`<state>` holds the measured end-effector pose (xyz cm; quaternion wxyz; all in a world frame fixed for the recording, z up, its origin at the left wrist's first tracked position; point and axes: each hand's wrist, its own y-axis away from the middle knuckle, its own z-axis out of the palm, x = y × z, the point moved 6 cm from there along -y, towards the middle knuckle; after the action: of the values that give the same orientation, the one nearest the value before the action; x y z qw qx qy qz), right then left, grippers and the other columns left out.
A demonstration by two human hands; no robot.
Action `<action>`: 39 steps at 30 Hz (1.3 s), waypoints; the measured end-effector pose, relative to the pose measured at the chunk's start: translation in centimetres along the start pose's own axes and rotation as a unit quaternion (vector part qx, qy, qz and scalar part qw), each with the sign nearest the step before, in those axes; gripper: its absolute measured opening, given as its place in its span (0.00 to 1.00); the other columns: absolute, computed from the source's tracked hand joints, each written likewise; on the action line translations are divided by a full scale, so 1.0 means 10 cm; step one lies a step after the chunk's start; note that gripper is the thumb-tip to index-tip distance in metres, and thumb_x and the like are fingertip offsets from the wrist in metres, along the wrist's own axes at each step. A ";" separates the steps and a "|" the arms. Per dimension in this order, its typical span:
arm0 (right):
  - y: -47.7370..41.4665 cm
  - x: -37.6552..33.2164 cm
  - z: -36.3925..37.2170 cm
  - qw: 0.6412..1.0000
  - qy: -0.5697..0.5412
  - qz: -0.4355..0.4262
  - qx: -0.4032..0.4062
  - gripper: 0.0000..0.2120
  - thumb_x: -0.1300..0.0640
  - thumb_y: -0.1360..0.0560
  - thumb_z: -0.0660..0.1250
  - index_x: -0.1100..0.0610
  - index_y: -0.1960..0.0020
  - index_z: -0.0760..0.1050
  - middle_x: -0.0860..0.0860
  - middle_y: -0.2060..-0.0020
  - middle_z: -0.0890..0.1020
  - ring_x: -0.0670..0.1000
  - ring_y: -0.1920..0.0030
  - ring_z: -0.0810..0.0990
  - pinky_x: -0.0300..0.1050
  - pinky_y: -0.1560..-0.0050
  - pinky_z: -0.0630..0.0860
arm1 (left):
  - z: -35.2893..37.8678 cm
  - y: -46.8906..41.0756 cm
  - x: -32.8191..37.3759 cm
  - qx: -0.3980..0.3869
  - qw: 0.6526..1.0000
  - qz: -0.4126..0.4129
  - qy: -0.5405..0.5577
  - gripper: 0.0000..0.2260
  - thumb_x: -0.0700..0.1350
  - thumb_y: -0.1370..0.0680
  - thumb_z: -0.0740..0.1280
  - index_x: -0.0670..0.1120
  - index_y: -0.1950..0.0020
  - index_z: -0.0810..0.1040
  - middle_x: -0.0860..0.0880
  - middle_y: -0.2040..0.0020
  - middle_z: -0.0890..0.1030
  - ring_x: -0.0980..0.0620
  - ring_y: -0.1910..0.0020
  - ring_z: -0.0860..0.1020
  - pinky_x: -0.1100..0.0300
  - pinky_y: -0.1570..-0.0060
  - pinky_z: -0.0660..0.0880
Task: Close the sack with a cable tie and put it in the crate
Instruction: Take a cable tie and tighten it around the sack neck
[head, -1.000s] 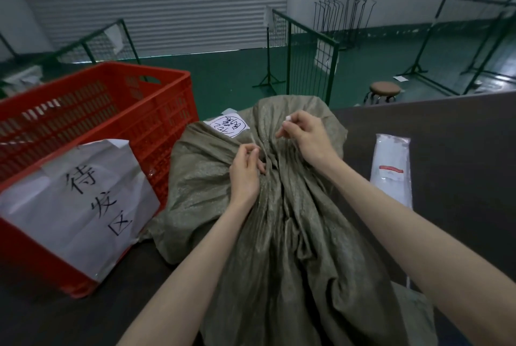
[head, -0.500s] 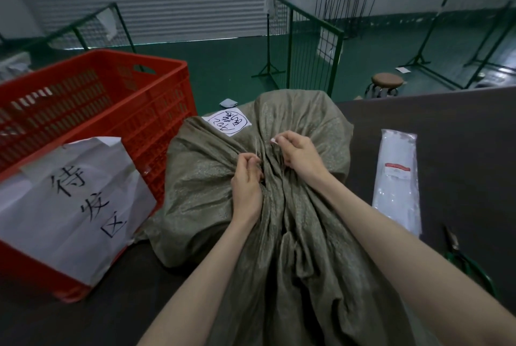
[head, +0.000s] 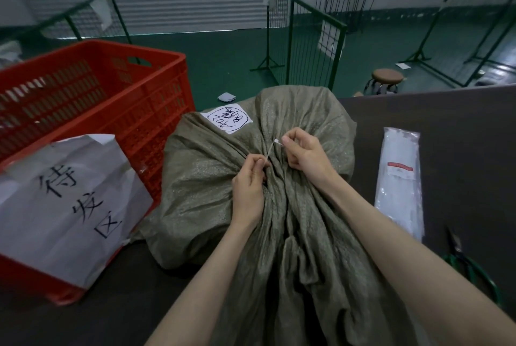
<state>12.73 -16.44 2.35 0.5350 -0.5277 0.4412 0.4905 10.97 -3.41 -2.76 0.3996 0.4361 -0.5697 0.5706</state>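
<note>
Right hand (head: 304,156) pinches the head of the tie (head: 271,148) mid-frame; left hand (head: 248,183) pinches its lower end against the gathered sack (head: 212,194). Crate (head: 156,122) stands at left on the surface (head: 460,111).

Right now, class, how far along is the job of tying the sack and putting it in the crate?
Done: the sack has its neck gathered into folds on the table. In hand: the left hand and right hand pinch a white cable tie at the gathered neck; whether it is looped or locked cannot be seen. Left: cinching it and lifting the sack into the red crate beside it.
</note>
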 end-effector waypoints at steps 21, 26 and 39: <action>0.02 0.00 0.02 0.997 0.073 -0.014 -0.009 0.10 0.64 0.23 0.62 0.57 0.62 0.68 0.43 0.83 0.64 0.41 0.79 0.60 0.32 0.77 0.58 | -0.04 0.01 -0.04 0.020 0.999 -0.031 0.007 0.07 0.50 0.22 0.60 0.54 0.59 0.75 0.59 0.63 0.79 0.56 0.62 0.74 0.49 0.56 0.72; -0.01 0.03 0.00 1.000 0.009 0.018 -0.013 0.11 0.68 0.24 0.61 0.59 0.64 0.68 0.43 0.83 0.64 0.40 0.81 0.59 0.31 0.80 0.57 | -0.05 0.04 0.05 0.032 0.999 -0.015 0.027 0.07 0.45 0.21 0.59 0.49 0.58 0.72 0.61 0.68 0.75 0.60 0.68 0.69 0.56 0.62 0.67; 0.02 0.02 0.06 0.992 0.100 -0.017 -0.076 0.10 0.66 0.25 0.65 0.56 0.62 0.69 0.44 0.83 0.65 0.42 0.78 0.59 0.35 0.76 0.56 | -0.08 0.02 0.02 0.045 0.996 -0.016 0.069 0.04 0.44 0.21 0.60 0.49 0.56 0.70 0.60 0.69 0.74 0.60 0.69 0.70 0.61 0.64 0.67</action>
<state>12.54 -15.84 2.13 0.4546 -0.6206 0.4455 0.4580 10.66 -2.66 -2.56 0.4268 0.4219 -0.5075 0.6183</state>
